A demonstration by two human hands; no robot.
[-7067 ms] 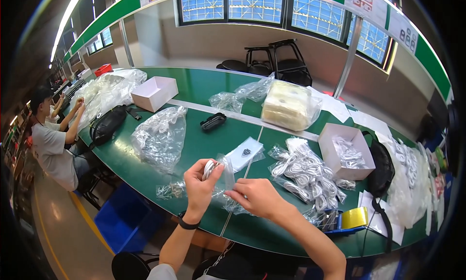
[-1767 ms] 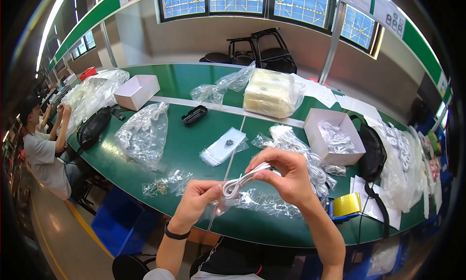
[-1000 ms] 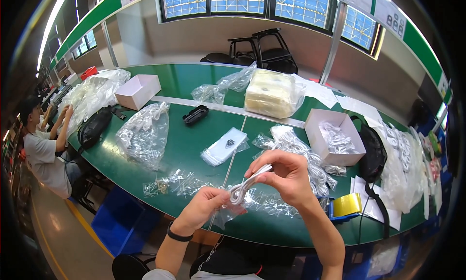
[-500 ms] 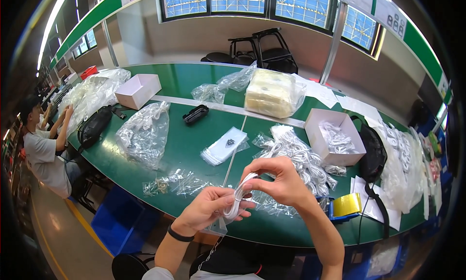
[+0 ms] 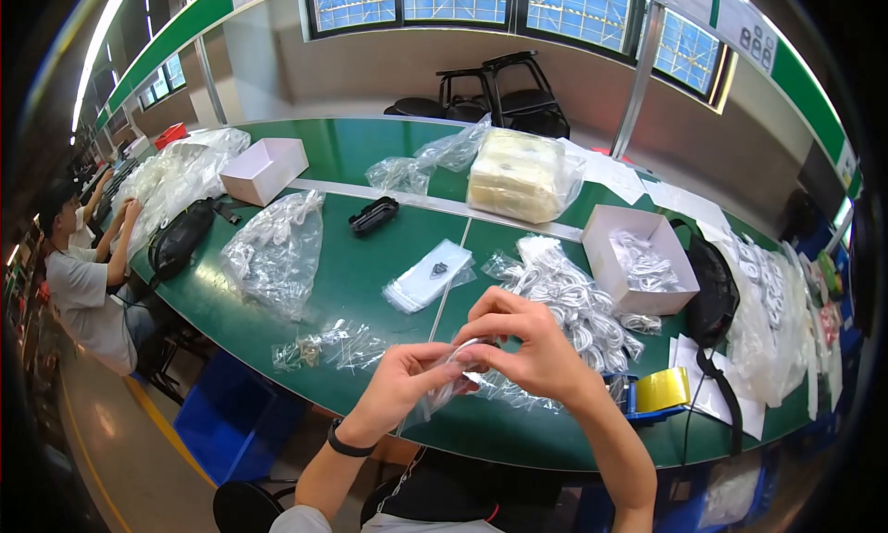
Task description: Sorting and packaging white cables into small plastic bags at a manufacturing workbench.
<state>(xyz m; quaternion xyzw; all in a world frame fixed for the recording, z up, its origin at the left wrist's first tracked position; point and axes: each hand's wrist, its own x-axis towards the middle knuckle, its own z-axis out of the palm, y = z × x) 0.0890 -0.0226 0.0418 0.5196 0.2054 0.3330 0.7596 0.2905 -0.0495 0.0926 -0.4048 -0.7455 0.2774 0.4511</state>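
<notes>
Between my hands, above the table's near edge, is a coiled white cable [image 5: 448, 391], partly hidden by fingers. A clear plastic bag seems to hang around its lower end. My left hand [image 5: 398, 385] pinches the coil from the left, thumb on top. My right hand [image 5: 524, 348] has its fingers closed on the coil's upper end. Just beyond the right hand lies a heap of coiled white cables [image 5: 564, 302]. A stack of flat clear bags [image 5: 425, 279] lies farther out, with a small dark piece on top.
A white box of cables [image 5: 592, 246] and a yellow tape roll in a blue dispenser [image 5: 659, 392] stand right. Small clear-wrapped parts [image 5: 338, 348] lie left of my hands. A black tray [image 5: 374, 216] and a wrapped bundle [image 5: 523, 177] lie farther back. Another person [image 5: 88, 283] works far left.
Both hands have closed in around the coiled cable, so less of it shows. The left hand has risen slightly and its fingers have curled in. Things on the table look unmoved.
</notes>
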